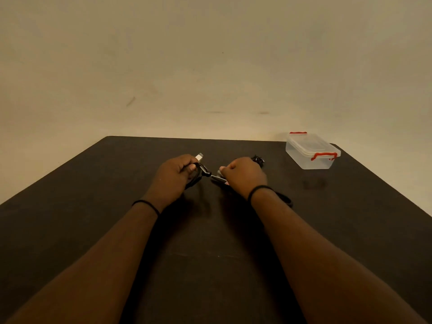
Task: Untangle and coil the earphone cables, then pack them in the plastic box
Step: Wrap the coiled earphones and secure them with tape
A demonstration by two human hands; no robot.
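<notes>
Earphone cable: thin, black, bunched in loops between the two hands over the middle of the dark table. A small pale plug sticks up above the left hand. A short taut bit of cable runs across the gap between the hands. Second black tangle lies on the table just behind the right hand. Another black loop lies on the table beside the right wrist; can't tell if it's the same cable.

Plastic box: clear, lid on, red clips at both ends, far right corner of the table, well apart from the hands.

Left hand: fingers curled round a bundle of cable, thumb on top. Right hand: knuckles up, fingers curled, pinching the other end of the cable near a small greyish piece with a hint of red below it. Both forearms reach straight in from the bottom edge, thin black band on each wrist.

Hard to read: black cable on dark table in dim light, so the loop count and the earbuds are unclear. Right palm hides whatever it holds.
</notes>
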